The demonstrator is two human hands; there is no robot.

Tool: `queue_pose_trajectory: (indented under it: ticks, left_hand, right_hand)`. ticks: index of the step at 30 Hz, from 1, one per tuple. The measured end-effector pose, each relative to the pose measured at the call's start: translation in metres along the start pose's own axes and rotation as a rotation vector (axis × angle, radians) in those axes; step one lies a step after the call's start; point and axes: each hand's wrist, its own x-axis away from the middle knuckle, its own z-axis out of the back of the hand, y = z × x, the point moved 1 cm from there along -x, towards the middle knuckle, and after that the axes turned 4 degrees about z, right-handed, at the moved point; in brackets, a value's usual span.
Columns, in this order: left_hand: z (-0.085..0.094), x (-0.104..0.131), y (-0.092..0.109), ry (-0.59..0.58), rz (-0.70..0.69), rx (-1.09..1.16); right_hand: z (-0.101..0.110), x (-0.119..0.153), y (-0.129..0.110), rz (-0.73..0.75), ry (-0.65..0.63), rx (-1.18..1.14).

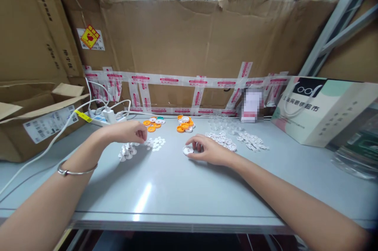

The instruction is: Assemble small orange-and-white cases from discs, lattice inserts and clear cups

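My right hand (205, 149) rests on the table with thumb and fingers curled round a white round disc (188, 150). Above the small white pieces (156, 144) hovers my left hand (131, 132), its fingers bent downward and pressed together; whatever they hold, if anything, is too small to make out. A pile of white knob-like parts (126, 151) lies just below my left wrist. Orange and white rings sit behind in two groups, one at the left (151, 129) and one nearer the middle (184, 125).
White flat parts (221, 140), more small white parts (252, 141) and clear plastic pieces (224, 123) lie right of centre. A power strip (102, 119), an open carton (44, 117), a paper bag (321, 113) and a large bottle (362, 148) flank the grey table (165, 192).
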Motion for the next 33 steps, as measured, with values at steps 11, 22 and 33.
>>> queue_pose_trajectory:
  ticks: [11,22,33]
  left_hand:
    - [-0.004,0.001,0.008,0.011,0.034,-0.080]
    - [0.027,0.006,-0.089,0.201,0.334,-0.155]
    - [0.006,-0.015,-0.094,-0.010,0.339,-0.113]
  right_hand:
    - [-0.005,-0.002,0.008,-0.017,0.009,-0.050]
    - [-0.007,-0.004,0.007,-0.045,0.031,-0.050]
    - [-0.006,-0.004,0.009,-0.049,0.017,-0.063]
